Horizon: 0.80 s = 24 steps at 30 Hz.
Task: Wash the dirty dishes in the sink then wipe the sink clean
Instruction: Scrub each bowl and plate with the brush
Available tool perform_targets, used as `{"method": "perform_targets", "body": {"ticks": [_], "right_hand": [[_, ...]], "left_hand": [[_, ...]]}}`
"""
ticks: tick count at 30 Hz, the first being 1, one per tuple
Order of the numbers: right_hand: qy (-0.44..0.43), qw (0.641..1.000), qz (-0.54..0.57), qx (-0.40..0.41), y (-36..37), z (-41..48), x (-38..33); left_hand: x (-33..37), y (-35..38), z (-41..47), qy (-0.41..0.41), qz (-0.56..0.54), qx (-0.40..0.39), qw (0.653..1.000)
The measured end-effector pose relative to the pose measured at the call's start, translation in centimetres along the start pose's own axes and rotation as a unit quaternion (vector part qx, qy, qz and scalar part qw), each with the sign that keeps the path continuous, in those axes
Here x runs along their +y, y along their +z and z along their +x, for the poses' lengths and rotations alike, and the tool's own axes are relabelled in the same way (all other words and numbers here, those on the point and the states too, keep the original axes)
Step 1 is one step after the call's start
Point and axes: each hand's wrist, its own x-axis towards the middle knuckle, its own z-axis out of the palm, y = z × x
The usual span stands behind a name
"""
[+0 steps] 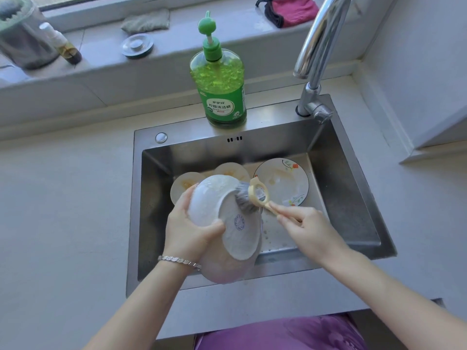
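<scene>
While the left hand (187, 228) curls its fingers (214, 227) round the wall of the white bowl (212, 198), held base-up over the sink (353, 203), the right hand (308, 228) pinches the handle of the brush (255, 195), bristles touching the bowl's foot at one o'clock. Good scrubbing likely means turning the bowl under short, firm strokes, low over the basin. Beyond, at twelve and two o'clock, lie smeared small dishes (187, 184) and a flowered plate (280, 183). The bowl's inside is hidden. A blurred pale shape beneath it at six o'clock may be another bowl.
</scene>
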Motion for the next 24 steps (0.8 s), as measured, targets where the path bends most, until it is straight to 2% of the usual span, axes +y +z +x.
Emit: {"method": "perform_targets", "body": {"ticks": [3,7,12,15,17,19,20,22,24], "right_hand": [[-0.029,0.997,0.017,-0.064,1.4,-2.3,0.1],[0.034,0.999,0.016,-0.018,0.9,-2.2,2.0],[0.009,0.997,0.021,-0.071,1.8,-4.1,2.1],[0.073,0.997,-0.008,-0.034,-0.5,-2.5,3.8],[0.128,0.991,0.031,0.028,-2.5,-1.3,4.4],[0.206,0.967,0.125,0.077,-4.2,-0.1,3.8],[0.243,0.951,0.174,0.078,-4.8,0.5,3.2],[0.283,0.931,0.225,0.043,-5.9,1.8,1.7],[0.3,0.924,0.238,-0.015,-6.2,2.6,0.5]], "left_hand": [[-0.4,0.0,0.2,-0.014,-0.016,0.02,1.0],[-0.5,-0.1,0.9,-0.018,-0.021,0.042,0.999],[0.1,0.4,1.6,-0.004,-0.007,0.036,0.999],[0.5,0.5,1.7,0.042,0.044,0.008,0.998],[0.8,1.0,1.5,0.1,0.096,-0.03,0.99],[1.0,1.7,1.1,0.176,0.169,-0.073,0.967],[1.3,2.2,0.9,0.24,0.228,-0.087,0.94],[1.4,3.3,0.5,0.379,0.321,-0.097,0.862],[1.0,4.2,0.4,0.461,0.333,-0.107,0.815]]}}
